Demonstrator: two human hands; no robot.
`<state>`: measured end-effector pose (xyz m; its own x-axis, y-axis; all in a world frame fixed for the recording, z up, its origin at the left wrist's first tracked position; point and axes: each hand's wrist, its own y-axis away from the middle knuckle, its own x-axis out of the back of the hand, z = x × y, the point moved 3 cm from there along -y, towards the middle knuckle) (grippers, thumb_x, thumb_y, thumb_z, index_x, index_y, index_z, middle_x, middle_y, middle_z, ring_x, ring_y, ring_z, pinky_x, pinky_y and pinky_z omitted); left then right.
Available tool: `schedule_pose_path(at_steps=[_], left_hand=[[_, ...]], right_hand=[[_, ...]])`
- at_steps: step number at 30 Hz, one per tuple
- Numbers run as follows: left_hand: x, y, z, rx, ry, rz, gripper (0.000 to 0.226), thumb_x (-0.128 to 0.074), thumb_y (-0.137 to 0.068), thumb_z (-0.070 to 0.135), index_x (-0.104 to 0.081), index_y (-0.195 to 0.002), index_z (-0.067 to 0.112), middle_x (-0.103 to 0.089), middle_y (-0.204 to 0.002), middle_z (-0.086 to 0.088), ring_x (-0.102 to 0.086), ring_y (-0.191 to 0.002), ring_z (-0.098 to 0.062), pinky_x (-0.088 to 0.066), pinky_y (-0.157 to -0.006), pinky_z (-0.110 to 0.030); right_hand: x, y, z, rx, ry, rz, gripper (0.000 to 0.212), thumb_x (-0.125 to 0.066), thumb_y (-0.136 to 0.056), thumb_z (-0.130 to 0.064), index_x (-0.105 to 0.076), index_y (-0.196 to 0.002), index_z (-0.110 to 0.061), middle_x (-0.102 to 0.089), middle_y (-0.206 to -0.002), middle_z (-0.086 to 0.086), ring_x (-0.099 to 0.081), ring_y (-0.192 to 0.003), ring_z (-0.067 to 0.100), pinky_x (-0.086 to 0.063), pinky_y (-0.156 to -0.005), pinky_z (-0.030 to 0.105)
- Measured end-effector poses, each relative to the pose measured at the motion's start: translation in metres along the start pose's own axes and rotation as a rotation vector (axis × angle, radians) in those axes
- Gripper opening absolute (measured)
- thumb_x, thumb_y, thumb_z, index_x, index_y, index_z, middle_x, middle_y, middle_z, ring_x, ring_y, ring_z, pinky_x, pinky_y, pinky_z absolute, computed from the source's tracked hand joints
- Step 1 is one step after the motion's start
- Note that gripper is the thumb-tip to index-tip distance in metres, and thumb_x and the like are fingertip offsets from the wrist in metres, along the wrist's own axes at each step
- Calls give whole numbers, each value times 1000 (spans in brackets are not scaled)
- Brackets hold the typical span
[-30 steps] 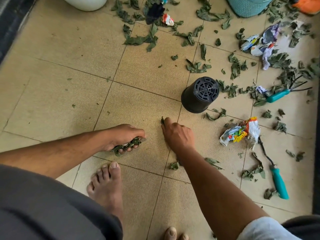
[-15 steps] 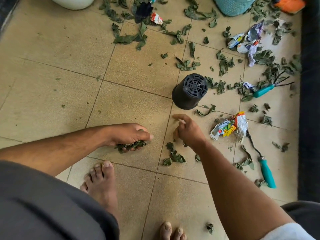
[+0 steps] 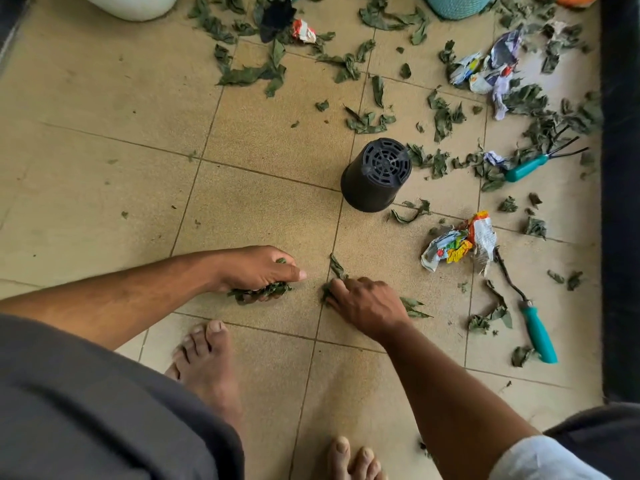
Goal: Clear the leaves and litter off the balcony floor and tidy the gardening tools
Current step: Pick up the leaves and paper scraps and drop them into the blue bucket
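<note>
My left hand (image 3: 258, 271) rests low on the tan tile floor (image 3: 104, 188) and grips a bunch of green leaves (image 3: 263, 292). Just to its right, my right hand (image 3: 367, 303) lies on the floor with its fingers curled over a few leaves (image 3: 336, 270) at a tile joint. One more leaf (image 3: 412, 306) shows behind that hand. Dry leaves (image 3: 367, 121) are scattered across the far and right tiles. A crumpled colourful wrapper (image 3: 459, 242) lies to the right, and more crumpled paper (image 3: 491, 69) at the far right.
A black plastic pot (image 3: 375, 174) lies upside down beyond my hands. Two teal-handled garden tools (image 3: 538, 332) (image 3: 526, 168) lie at the right. A white pot (image 3: 131, 5) and a teal basket (image 3: 457, 3) stand at the far edge. My bare feet (image 3: 207, 368) are below my hands.
My right hand has drawn back from near the black pot toward me and to the left, raking leaves toward my left hand. My left hand has kept its bunch of leaves.
</note>
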<state>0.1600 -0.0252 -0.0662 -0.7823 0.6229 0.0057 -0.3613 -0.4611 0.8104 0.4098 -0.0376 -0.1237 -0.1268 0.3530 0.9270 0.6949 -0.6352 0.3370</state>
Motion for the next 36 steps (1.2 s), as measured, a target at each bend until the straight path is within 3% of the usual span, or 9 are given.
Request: schedule_pose_path(at_steps=[3,10,14,19,21,23,27,33,36], left_hand=[[3,1,-3,25,34,18,33,-69,-100,52,-72,-103,19,-57,-68,6,-46,-48,-5,-38,-46,-22],[16,-6,-5,7,229,163,31,-70,-100,52,-67,-112,23,-62,-80,-2,-53,-60,-10,-37,-48,-25],[23,-7,-10,-14,271,175,39,-72,-97,54,-68,-113,19,-63,-85,-2,-55,-64,-10,-39,-50,-26],[21,-22,-4,-155,23,203,27,-68,-97,58,-74,-114,38,-67,-136,11,-62,-124,-12,-44,-102,-36],[18,-29,9,-256,-225,228,30,-63,-103,52,-68,-132,46,-63,-142,19,-67,-110,0,-49,-87,-23],[18,-37,23,-345,-499,307,38,-60,-105,49,-60,-143,50,-70,-129,22,-62,-64,2,-46,-58,-17],[24,-57,35,-467,-724,389,39,-66,-99,56,-63,-137,50,-70,-135,17,-72,-100,-8,-50,-75,-22],[2,-83,35,-491,-906,325,46,-69,-91,64,-67,-135,50,-71,-110,27,-65,-102,-8,-47,-76,-26],[-4,-90,34,-531,-814,412,32,-74,-92,60,-75,-122,50,-74,-115,27,-68,-105,-4,-53,-82,-29]], right_hand=[[10,-24,-5,-187,-163,39,30,-28,-112,-52,-42,-118,-26,-61,-83,-4,-56,-60,12,-44,-49,29],[67,-73,-6,-658,-1147,322,28,-47,-107,-35,-61,-93,-15,-71,-78,8,-61,-60,18,-51,-53,43],[87,-72,6,-661,-1848,413,29,-50,-108,-18,-54,-79,-17,-74,-85,15,-44,-42,10,-27,-42,25],[67,-51,40,-602,-2193,489,12,-63,-95,-15,-54,-88,-19,-62,-78,9,-33,-44,8,-26,-38,21],[57,-42,46,-622,-2284,517,10,-61,-90,-17,-51,-92,-19,-56,-74,7,-35,-44,9,-29,-38,21],[52,-36,48,-629,-2335,491,11,-59,-94,-19,-57,-104,-16,-52,-71,5,-36,-45,9,-28,-40,20],[45,-25,49,-707,-2288,412,39,-52,-105,-22,-64,-140,-9,-48,-71,0,-31,-48,7,-19,-46,23],[34,6,61,-793,-2095,496,33,-56,-108,-29,-70,-130,-8,-46,-70,2,-32,-52,11,-27,-45,23],[32,22,71,-900,-1834,508,36,-52,-110,-37,-74,-119,-10,-46,-67,1,-32,-54,13,-29,-48,26]])
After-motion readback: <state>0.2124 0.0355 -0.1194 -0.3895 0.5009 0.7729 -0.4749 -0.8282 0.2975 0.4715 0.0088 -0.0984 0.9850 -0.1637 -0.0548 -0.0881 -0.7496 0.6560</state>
